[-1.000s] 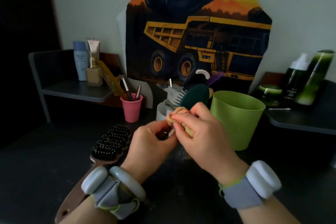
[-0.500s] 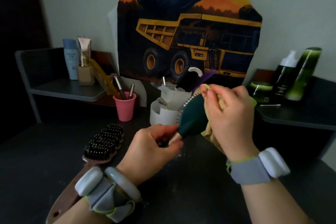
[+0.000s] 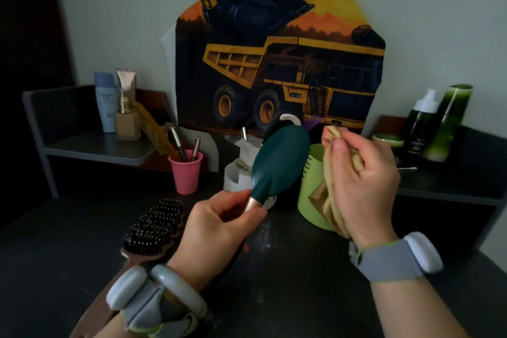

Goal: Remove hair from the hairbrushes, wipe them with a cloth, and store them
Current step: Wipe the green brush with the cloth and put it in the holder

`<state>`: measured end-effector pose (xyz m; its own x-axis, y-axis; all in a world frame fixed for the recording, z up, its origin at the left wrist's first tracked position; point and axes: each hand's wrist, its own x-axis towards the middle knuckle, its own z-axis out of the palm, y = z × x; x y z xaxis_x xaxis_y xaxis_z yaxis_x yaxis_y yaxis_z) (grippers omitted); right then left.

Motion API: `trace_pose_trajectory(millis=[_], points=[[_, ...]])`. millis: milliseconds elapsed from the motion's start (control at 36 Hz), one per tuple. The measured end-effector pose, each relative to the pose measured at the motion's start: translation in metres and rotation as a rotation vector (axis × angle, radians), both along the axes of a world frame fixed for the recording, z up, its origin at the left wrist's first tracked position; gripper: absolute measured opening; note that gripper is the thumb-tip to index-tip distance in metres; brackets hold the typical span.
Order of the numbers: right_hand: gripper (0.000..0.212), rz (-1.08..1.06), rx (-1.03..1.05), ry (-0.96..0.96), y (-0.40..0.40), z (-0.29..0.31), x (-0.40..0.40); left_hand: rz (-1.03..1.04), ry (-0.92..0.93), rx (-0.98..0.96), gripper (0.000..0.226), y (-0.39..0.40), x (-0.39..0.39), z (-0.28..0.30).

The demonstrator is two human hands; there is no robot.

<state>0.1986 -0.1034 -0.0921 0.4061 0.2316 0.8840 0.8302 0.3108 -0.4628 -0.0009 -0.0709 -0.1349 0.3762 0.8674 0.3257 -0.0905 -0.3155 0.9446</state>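
Your dark tabletop: wooden brush bristles-up at 9 o'clock, pink cup at 11, white holder at 12, green tub at 1.

Home vanity: cosmetics bottles, makeup brush cup, dark shelves

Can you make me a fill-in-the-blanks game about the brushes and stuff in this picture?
1. The left hand holds the ____ hairbrush by its handle.
2. The right hand holds a yellowish ____.
3. The makeup brushes stand in a ____ cup.
4. The brown wooden hairbrush lies on the ____.

Missing words: green, cloth, pink, table
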Motion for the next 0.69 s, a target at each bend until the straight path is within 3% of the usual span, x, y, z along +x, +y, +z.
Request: trace_pose_trajectory(millis=[139, 222, 528, 611, 694], points=[[0.021, 0.038, -0.019, -0.181, -0.001, -0.002, -0.012, 0.032, 0.043, 0.059, 0.049, 0.000, 0.000, -0.002], [0.023, 0.119, -0.039, -0.213, 0.000, -0.005, -0.020, 0.070, 0.019, 0.059, 0.046, 0.000, 0.000, -0.003], [0.024, 0.410, -0.211, -0.339, 0.005, -0.024, -0.057, 0.136, -0.296, -0.086, 0.040, 0.010, 0.001, -0.003], [0.025, 0.431, -0.228, -0.361, 0.004, -0.026, -0.057, 0.076, -0.345, -0.125, 0.029, 0.011, 0.001, -0.002], [0.024, 0.403, -0.174, -0.352, 0.002, -0.021, -0.055, 0.041, -0.369, -0.163, 0.033, 0.013, 0.001, -0.002]])
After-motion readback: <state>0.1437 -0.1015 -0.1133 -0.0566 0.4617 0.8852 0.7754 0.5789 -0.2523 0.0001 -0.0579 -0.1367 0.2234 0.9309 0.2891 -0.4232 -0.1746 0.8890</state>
